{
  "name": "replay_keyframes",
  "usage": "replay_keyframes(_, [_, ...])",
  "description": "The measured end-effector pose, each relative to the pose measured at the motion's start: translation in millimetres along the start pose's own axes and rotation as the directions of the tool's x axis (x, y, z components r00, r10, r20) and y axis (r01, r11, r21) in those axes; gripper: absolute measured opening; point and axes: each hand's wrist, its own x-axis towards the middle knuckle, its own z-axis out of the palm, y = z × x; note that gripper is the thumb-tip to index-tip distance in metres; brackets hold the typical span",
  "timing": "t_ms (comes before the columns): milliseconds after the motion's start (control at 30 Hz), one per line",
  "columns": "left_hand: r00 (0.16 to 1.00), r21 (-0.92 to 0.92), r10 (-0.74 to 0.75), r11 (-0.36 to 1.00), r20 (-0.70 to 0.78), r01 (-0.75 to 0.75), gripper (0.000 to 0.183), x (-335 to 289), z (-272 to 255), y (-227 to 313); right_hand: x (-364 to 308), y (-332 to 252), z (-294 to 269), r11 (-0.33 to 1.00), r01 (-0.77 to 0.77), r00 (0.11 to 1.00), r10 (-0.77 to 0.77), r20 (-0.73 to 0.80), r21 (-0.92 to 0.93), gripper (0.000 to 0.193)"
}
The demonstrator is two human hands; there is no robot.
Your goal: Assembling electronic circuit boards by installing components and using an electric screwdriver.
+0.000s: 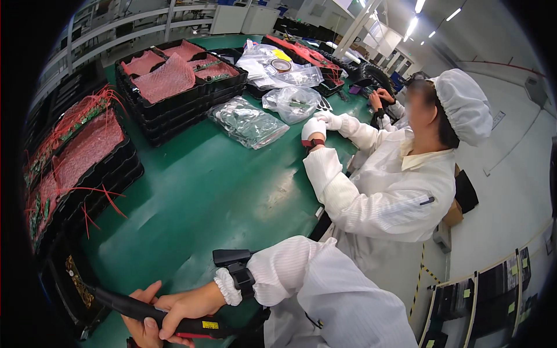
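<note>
A black electric screwdriver (pixel 130 304) with a yellow label and a red underside lies slantwise at the lower left. My right hand (pixel 194 304) is closed round its body. My left hand (pixel 138 332) is against the same tool from beneath, its fingers curled round the front part; some of them are hidden behind it. The screwdriver's narrow tip points into a black box (pixel 96 272) holding small brass-coloured parts (pixel 81 281), probably screws. Whether the tip touches them I cannot tell.
Black trays with red bubble wrap (pixel 165 78) and boards with red wires (pixel 87 145) stand on the green table (pixel 203 191). Clear plastic bags (pixel 249 122) and a tape roll (pixel 281 65) lie farther back. A co-worker in white (pixel 383 180) stands close on my right.
</note>
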Motion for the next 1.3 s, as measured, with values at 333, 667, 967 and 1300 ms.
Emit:
replay_keyframes(333, [1.0,0.074,-0.012,0.997,0.009,0.011,0.075,6,2,12,1,2,-2,0.999,0.031,0.999,-0.032,0.019,0.036,0.016])
replay_keyframes(667, [0.999,0.048,-0.034,0.998,-0.034,0.035,0.08,7,5,12,-3,-5,0,1.0,0.015,1.0,-0.015,0.009,-0.008,0.015])
replay_keyframes(967, [0.998,0.156,-0.057,0.986,-0.023,0.06,0.09,9,5,18,-3,2,-1,1.0,0.019,0.999,-0.019,-0.045,0.006,0.017])
replay_keyframes(1300, [0.999,0.127,-0.034,0.991,-0.021,0.037,0.093,9,5,14,-1,0,-1,0.999,0.023,0.999,-0.024,-0.028,-0.036,0.015])
